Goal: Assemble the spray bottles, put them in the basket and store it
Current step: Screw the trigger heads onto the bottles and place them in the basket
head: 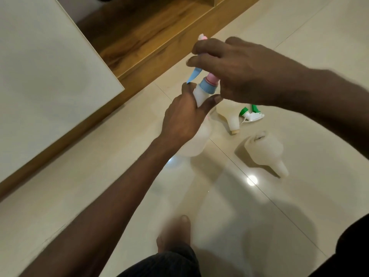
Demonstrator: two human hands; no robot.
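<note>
Translucent white spray bottle (196, 136), upright above a glossy cream tiled floor (299, 56), base lowest and neck uppermost. Whether standing on the tile or lifted just clear: cannot tell. Gripped around shoulder and neck by left hand (183, 116), fingers and thumb wrapped on the white plastic just below a light blue collar (207, 87). Above the collar, a pink ribbed ring and a pink-and-white spray head (203, 38), mostly hidden by right hand (245, 70), fingers closed over the top of the head. Blue trigger (53, 75) slanting down and left from beneath the right fingers, tip touching the left index finger. Motion blur across both hands and bottle.

On the floor to the right: second white bottle (229, 116) lying with uncapped neck toward the viewer; just beside it, a loose green-and-white sprayer (252, 114) with thin dip tube; nearer, well apart, third white bottle (263, 150) on its side, neck open. At left, white panel (40, 76) over wooden cabinet base (149, 37). Bare foot (173, 234) at bottom centre.
</note>
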